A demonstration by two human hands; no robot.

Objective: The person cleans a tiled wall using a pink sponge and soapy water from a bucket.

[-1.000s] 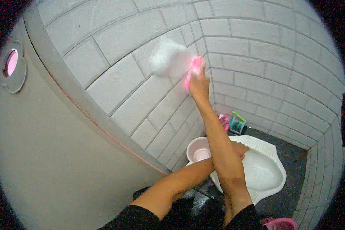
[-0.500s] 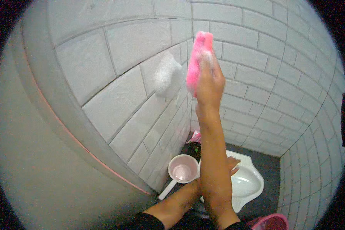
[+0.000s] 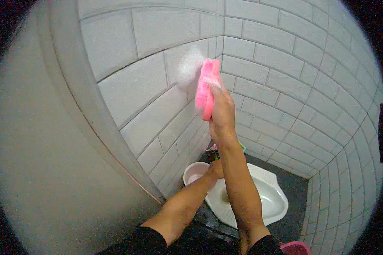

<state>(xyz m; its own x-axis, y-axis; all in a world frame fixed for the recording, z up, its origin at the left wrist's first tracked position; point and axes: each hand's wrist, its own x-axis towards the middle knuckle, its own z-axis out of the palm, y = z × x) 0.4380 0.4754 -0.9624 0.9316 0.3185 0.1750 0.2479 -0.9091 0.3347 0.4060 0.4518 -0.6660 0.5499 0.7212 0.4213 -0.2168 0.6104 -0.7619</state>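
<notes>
My right hand is raised near the left tiled wall, fingers closed round a pink scrub brush. Its fuzzy side faces the wall and its flat back lies against my palm, with white suds on top. Right beside the brush, a patch of white foam clings to the wall tiles. Lower down, my left hand is at the rim of a pale pink dipper; my right forearm crosses in front, so its fingers are hidden.
A white squat toilet is set in the dark floor below my arms. Part of a pink bucket shows at the bottom right. Behind my left hand lies a dark and green item. A grey door panel stands on the left.
My right hand has come down and left with the brush, closer to the foam. My left hand has moved from over the toilet to the dipper. The view has shifted a little.
</notes>
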